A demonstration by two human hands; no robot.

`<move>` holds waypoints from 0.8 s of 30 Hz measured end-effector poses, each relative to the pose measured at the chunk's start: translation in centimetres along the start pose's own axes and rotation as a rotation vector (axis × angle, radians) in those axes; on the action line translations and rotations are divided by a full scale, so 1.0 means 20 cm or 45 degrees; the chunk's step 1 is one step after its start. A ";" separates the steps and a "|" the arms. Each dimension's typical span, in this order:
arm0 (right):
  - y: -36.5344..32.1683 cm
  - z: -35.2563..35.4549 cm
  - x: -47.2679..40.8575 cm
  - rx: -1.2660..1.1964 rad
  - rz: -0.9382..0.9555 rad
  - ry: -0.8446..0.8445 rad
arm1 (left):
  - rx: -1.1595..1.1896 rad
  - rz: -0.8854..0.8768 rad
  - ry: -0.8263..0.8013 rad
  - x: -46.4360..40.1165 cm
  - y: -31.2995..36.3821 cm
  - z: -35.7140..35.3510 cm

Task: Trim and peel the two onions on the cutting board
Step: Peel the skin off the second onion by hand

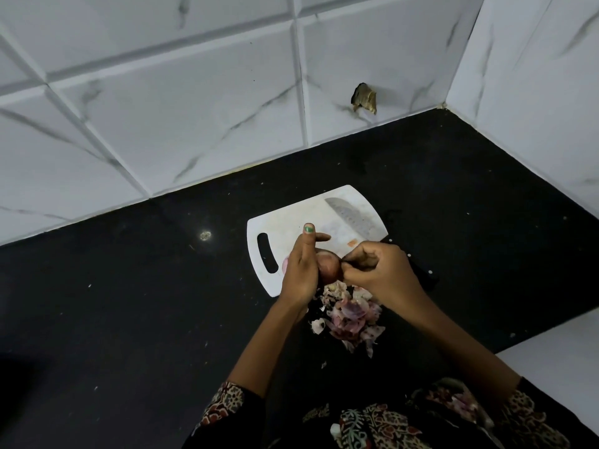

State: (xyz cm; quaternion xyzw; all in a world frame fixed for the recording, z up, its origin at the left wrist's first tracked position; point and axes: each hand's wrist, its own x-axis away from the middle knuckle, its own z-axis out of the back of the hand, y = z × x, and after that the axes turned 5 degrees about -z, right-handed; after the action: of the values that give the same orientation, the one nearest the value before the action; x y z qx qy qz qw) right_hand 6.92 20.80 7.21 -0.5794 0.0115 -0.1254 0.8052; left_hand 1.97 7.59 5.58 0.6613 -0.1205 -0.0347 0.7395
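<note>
Two hands work over the cutting board (291, 218): the left hand (299, 270) cradles a red onion (328, 269) while the right hand (372, 270) pinches its skin, best pulled gently toward the peel pile (350, 319).

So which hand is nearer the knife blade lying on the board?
Right. The right hand sits just below the knife blade, by its handle end; the left hand, holding the onion, lies further left.

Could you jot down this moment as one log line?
step: peeling | left hand: holds onion | right hand: pinches skin | knife: idle on cutting board | peels: counter
</note>
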 end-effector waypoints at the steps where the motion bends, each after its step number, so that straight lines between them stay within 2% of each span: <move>1: 0.00 0.00 0.01 -0.023 -0.008 -0.021 | 0.003 0.005 0.003 0.00 0.00 0.00; 7: -0.03 -0.02 0.04 0.028 -0.012 -0.008 | -0.019 -0.074 -0.010 0.00 0.01 -0.01; 12: -0.03 -0.01 0.02 0.126 0.018 -0.034 | 0.017 -0.052 -0.009 -0.01 -0.02 -0.01; 16: -0.02 -0.02 0.01 0.205 0.112 0.100 | 0.050 0.003 -0.003 -0.01 -0.03 -0.01; 19: -0.01 -0.03 0.00 0.154 0.119 0.115 | 0.077 0.043 0.043 -0.01 -0.03 -0.01; 24: -0.01 -0.03 0.02 0.007 0.106 -0.040 | 0.165 0.125 0.073 -0.02 -0.03 -0.01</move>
State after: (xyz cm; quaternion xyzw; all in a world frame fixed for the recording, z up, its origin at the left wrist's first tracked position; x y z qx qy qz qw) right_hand 7.19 20.08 7.35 -0.5782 0.0227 -0.0826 0.8114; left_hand 1.64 7.70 4.85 0.7017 -0.1335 0.0286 0.6992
